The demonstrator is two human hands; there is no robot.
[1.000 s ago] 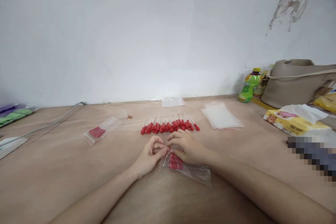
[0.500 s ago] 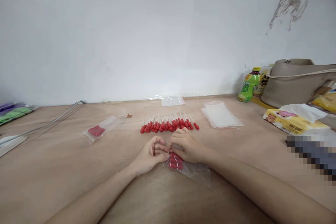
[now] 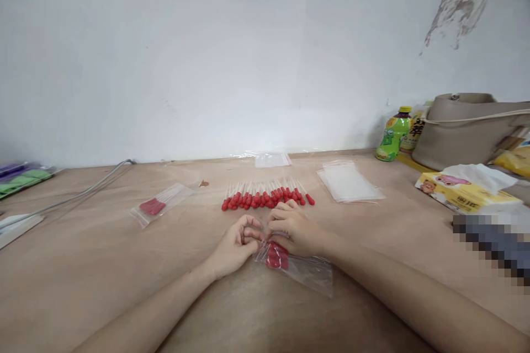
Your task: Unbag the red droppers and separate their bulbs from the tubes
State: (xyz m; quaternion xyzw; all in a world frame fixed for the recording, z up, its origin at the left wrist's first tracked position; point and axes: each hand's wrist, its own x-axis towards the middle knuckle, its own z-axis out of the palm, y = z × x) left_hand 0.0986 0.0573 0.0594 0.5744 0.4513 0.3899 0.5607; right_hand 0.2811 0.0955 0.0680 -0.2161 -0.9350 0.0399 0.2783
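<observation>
A clear plastic bag holding red-headed pieces lies on the table between my hands, its loose end stretching right beneath my right wrist. My right hand is closed on the bag's upper edge, thumb and fingers bent together. From the other side, my left hand curls its fingers at the bag's left edge, thumb close to the plastic. Just beyond my fingertips lies a row of thin white sticks with red bulb-shaped heads, heads toward me. My right hand partly covers the bag's contents.
A filled bag of red-headed sticks lies left. Flat clear bags are stacked right, and another bag lies by the wall. A tissue pack, green bottle and beige bag stand right; a cable crosses the left.
My left thumb has drawn back slightly to the left, showing more of the bag's left edge. My right hand stays almost in place over the bag.
</observation>
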